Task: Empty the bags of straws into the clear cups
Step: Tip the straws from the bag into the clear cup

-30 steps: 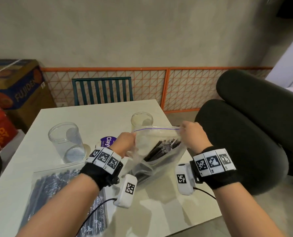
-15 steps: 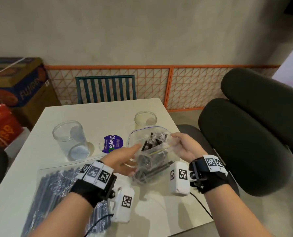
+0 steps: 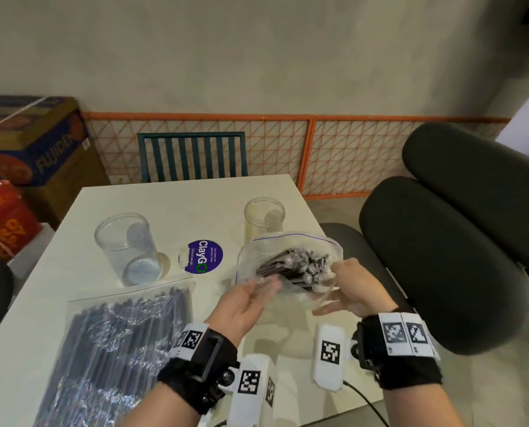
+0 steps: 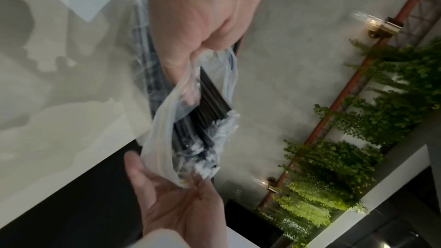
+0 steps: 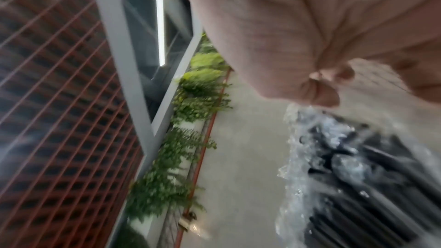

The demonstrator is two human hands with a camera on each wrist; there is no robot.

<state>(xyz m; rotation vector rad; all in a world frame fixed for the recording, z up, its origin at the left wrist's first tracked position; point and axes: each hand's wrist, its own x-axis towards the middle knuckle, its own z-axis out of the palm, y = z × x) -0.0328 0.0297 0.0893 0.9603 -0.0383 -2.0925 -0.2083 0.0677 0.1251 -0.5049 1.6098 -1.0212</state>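
Plastic bag (image 3: 287, 263): open, black straws (image 3: 294, 266) inside, held above table's (image 3: 195, 204) right edge.
Left hand (image 3: 244, 306): grip grasping bag.
Right hand (image 3: 355, 288): grip apparently pinching bag; blurred.

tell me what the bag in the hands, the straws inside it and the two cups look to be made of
Bag: thin clear plastic film; it crinkles and has a zip strip.
Straws: look like black plastic, each in shiny clear wrap.
Left cup and right cup: rigid, transparent; plastic or glass, can't tell.

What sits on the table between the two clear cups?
In the head view, a round purple ClayGO sticker lies between the left cup and the right cup.
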